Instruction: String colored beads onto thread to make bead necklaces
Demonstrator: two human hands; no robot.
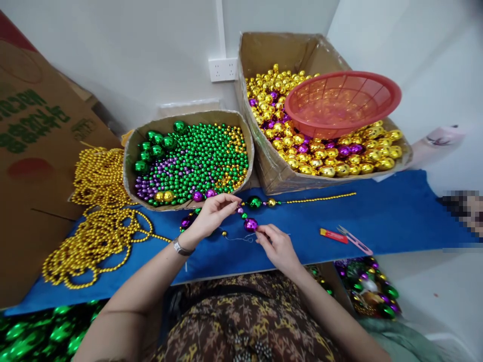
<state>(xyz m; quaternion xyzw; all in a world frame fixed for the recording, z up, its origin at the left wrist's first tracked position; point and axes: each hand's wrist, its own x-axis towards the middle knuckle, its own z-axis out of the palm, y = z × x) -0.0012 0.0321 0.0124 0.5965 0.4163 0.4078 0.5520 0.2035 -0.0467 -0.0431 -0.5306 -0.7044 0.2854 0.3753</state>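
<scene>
My left hand is closed in a pinch on a small purple bead of a bead string lying on the blue cloth. My right hand pinches a thin thread just below a large purple bead. The string carries a big green bead, a gold bead and a run of tiny gold beads stretching right. A watch sits on my left wrist.
A cardboard box of green, purple and gold beads stands behind my hands. A bigger box of large gold beads holds a red plastic basket. Gold bead chains pile at left. A red lighter and pink snips lie right.
</scene>
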